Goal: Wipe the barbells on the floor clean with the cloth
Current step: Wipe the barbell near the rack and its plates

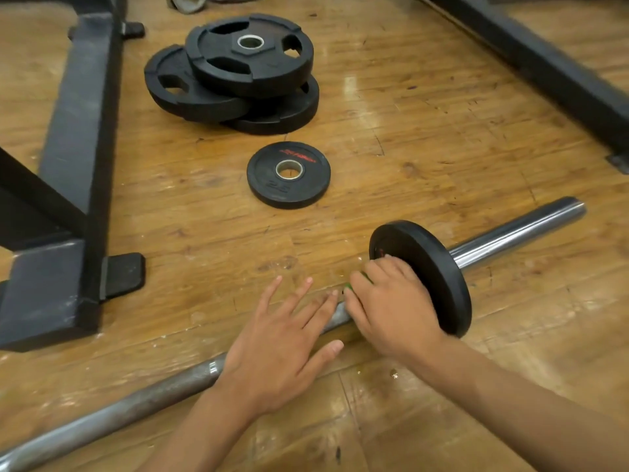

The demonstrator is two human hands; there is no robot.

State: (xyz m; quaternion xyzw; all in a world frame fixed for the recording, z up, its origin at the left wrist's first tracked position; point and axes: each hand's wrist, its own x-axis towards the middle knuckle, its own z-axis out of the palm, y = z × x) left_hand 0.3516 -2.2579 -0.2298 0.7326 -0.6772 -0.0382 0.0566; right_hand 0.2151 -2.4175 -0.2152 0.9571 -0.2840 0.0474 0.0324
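Left hand [282,349] spread flat over barbell [136,405] running lower-left to upper-right; right hand [391,308] grips cloth [349,286].

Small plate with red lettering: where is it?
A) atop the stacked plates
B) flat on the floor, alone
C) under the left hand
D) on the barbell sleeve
B: the small plate lies flat on the wooden floor, apart from the stacked plates and the barbell.

worn wooden floor [425,114]. lying on it: a barbell [119,410] slantwise, a small black plate [272,189] flat beyond, a stack of larger black plates [218,80] farther off. black frame rails [78,131] along both sides.
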